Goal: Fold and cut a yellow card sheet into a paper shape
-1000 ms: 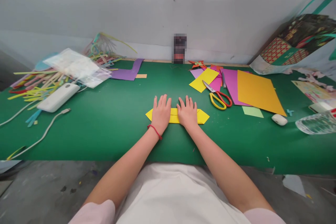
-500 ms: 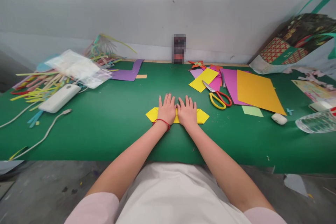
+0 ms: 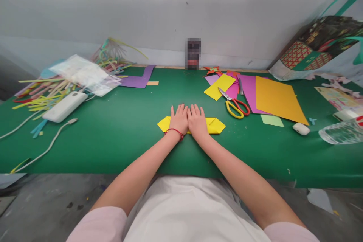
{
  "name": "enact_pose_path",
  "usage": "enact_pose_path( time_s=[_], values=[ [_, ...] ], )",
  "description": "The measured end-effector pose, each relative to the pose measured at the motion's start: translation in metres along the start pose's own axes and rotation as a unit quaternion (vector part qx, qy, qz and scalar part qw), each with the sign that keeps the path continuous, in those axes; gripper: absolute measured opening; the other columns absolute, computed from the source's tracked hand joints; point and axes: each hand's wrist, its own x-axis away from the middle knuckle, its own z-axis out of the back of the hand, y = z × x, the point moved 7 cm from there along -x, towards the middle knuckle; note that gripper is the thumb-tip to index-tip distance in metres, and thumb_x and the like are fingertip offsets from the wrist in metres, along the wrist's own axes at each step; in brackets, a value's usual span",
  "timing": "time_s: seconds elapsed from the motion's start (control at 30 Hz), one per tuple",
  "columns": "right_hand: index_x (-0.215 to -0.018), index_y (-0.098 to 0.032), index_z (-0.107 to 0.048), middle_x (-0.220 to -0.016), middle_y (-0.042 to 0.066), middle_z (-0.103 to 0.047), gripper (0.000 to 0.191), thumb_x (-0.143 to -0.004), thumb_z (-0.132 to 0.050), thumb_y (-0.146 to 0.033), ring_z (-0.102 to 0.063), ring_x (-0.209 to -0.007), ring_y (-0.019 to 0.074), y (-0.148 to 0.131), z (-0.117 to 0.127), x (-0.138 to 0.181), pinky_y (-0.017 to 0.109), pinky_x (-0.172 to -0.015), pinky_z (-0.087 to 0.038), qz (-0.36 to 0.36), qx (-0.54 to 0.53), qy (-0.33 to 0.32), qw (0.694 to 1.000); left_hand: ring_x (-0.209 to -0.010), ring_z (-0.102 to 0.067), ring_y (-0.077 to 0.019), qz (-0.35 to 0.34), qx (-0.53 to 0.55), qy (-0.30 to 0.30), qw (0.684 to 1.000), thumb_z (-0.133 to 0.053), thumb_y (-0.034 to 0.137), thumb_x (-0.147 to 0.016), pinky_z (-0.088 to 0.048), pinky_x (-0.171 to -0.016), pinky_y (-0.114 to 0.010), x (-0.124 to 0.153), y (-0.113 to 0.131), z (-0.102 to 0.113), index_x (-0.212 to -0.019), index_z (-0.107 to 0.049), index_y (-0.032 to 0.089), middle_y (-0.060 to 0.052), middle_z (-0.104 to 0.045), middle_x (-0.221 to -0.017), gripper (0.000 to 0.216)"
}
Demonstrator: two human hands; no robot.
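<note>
A folded strip of yellow paper (image 3: 216, 125) with pointed ends lies flat on the green table (image 3: 119, 140) in front of me. My left hand (image 3: 179, 120), with a red cord bracelet at its wrist, rests palm down on the strip's left half, fingers stretched forward. Right beside it, my right hand (image 3: 197, 121) presses flat on the middle of the strip, its fingers also extended. The two hands touch or nearly touch, and they hide the paper's centre. Both pointed ends stick out past the hands.
Scissors (image 3: 235, 107) lie right of the hands beside a yellow sheet (image 3: 219, 87) and an orange sheet (image 3: 279, 98). Pipe cleaners (image 3: 42, 100), a white power bank (image 3: 65, 106) and a cable (image 3: 53, 140) are at left. A clear bottle (image 3: 340, 131) lies far right.
My right hand has slid left along the yellow paper, up against my left hand, uncovering more of the right end. My left hand has barely moved.
</note>
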Motion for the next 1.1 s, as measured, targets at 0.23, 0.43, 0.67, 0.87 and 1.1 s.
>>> enact_pose_path(
  time_s=[0.23,0.43,0.67,0.87,1.1],
  values=[
    [-0.114,-0.007,-0.055,-0.127,0.018,-0.05,0.034,-0.085,-0.037,-0.012,-0.04,-0.123,0.0271,0.01,-0.001,0.0,0.043,-0.1,-0.032,0.025,-0.077,0.01,0.997,-0.131,-0.027,-0.0244,0.017,0.007,0.02,1.0,-0.019,0.019,-0.089,-0.009,-0.108,-0.05,-0.002,-0.001,-0.001,-0.133,-0.037,0.006,-0.015,-0.034,-0.14,0.049],
    [-0.098,-0.012,-0.06,-0.122,0.015,-0.054,0.027,-0.079,-0.04,-0.01,-0.042,-0.121,0.0245,0.021,0.007,0.003,0.044,-0.1,-0.033,-0.017,-0.211,0.084,0.974,-0.13,-0.029,-0.0237,0.018,0.012,0.043,0.999,-0.019,0.023,-0.09,-0.009,-0.108,-0.05,-0.002,-0.001,-0.002,-0.131,-0.04,0.009,-0.014,-0.036,-0.14,0.048],
    [-0.085,-0.018,-0.056,-0.097,0.008,-0.065,0.016,-0.073,-0.046,-0.021,-0.058,-0.096,0.019,0.069,0.001,0.003,0.04,-0.088,-0.044,-0.17,-0.576,0.147,0.786,-0.129,-0.032,-0.0231,0.023,0.031,0.059,0.998,-0.021,0.024,-0.09,-0.007,-0.108,-0.051,-0.003,-0.004,-0.003,-0.13,-0.041,0.013,-0.011,-0.037,-0.139,0.046],
    [-0.085,-0.021,-0.053,-0.093,0.005,-0.067,0.014,-0.073,-0.05,-0.027,-0.06,-0.098,0.0182,0.087,-0.007,0.006,0.04,-0.087,-0.045,-0.217,-0.745,0.154,0.612,-0.128,-0.033,-0.0231,0.03,0.072,0.066,0.995,-0.024,0.024,-0.089,-0.008,-0.108,-0.051,-0.002,-0.007,-0.001,-0.128,-0.043,0.014,-0.012,-0.038,-0.139,0.045],
    [-0.078,-0.021,-0.058,-0.075,0.002,-0.068,0.019,-0.077,-0.042,-0.03,-0.063,-0.084,0.0161,0.103,-0.017,0.012,0.037,-0.083,-0.047,-0.274,-0.837,0.134,0.455,-0.122,-0.042,-0.0167,0.087,0.319,0.087,0.94,-0.026,0.02,-0.087,-0.019,-0.108,-0.042,-0.007,-0.035,0.002,-0.114,-0.054,0.019,-0.005,-0.052,-0.128,0.04]
  ],
)
